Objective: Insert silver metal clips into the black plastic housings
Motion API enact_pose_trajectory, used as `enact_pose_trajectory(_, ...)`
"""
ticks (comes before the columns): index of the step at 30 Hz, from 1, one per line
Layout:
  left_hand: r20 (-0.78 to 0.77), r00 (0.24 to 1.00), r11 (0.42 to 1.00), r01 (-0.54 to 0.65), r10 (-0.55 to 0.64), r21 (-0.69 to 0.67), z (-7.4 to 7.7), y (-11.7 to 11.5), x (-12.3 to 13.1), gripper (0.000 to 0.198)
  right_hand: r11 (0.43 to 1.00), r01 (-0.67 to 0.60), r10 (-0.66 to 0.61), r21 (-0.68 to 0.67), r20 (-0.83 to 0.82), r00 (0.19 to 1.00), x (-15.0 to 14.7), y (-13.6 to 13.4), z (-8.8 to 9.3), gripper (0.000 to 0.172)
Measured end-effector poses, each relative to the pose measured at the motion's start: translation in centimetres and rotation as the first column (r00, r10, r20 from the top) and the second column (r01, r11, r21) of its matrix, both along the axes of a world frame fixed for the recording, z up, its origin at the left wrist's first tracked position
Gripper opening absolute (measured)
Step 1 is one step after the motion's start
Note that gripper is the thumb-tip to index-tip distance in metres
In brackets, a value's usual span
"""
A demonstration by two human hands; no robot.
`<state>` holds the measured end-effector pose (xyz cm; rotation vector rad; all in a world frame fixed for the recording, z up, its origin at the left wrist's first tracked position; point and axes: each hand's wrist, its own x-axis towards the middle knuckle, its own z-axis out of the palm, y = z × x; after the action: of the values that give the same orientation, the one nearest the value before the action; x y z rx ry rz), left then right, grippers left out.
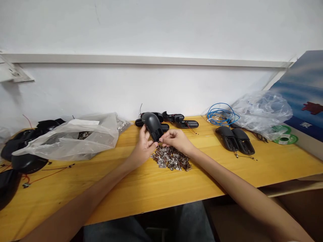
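Note:
My left hand point(144, 144) grips a curved black plastic housing point(152, 125) and holds it just above the yellow wooden table point(151, 188). My right hand point(176, 140) is pinched at the housing's lower end; whatever its fingertips hold there is too small to make out. Right below both hands lies a pile of small metal parts point(171, 160).
Behind the hands lie more black housings point(176, 120) with wires. Two black shells point(237, 139) rest at the right, near a blue wire coil point(222, 115), a crumpled clear bag point(262, 112) and green solder spools point(285, 137). A plastic bag point(75, 136) and black parts point(22, 148) fill the left.

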<state>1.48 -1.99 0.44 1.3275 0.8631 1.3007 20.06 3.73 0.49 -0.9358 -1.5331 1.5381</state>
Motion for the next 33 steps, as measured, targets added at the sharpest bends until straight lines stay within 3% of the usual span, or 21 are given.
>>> enact_pose_trajectory(13,-0.050,0.999,0.997,-0.004,0.008,0.080,-1.2,0.2,-0.2,0.084,0.989,0.103,-0.111,0.104,0.071,0.991,-0.2,0.0,-0.3,0.048)
enact_pose_trajectory(20,-0.016,0.997,0.995,-0.069,0.070,0.078,-1.9,0.5,-0.4,0.076,0.970,0.033,-0.056,0.241,0.086,0.995,0.4,-0.1,0.0,0.037)
enact_pose_trajectory(23,-0.007,0.999,0.997,-0.039,0.039,0.061,-1.8,0.5,-0.5,0.072,0.912,0.015,-0.102,0.409,0.191,0.976,0.9,-0.3,0.4,0.024)
enact_pose_trajectory(26,-0.018,1.000,0.998,-0.011,0.012,0.065,-1.7,0.3,-0.4,0.070,0.777,-0.096,-0.168,0.622,0.352,0.921,1.2,-0.7,0.6,0.015)
enact_pose_trajectory(29,-0.042,0.999,0.996,0.000,0.004,0.091,-1.7,0.2,-0.3,0.069,0.650,-0.212,-0.253,0.730,0.471,0.845,1.1,-1.1,0.7,0.007)
enact_pose_trajectory(33,-0.064,0.998,0.992,0.022,-0.014,0.124,-1.6,0.0,-0.1,0.067,0.614,-0.267,-0.304,0.743,0.534,0.789,1.0,-1.4,0.6,0.007)
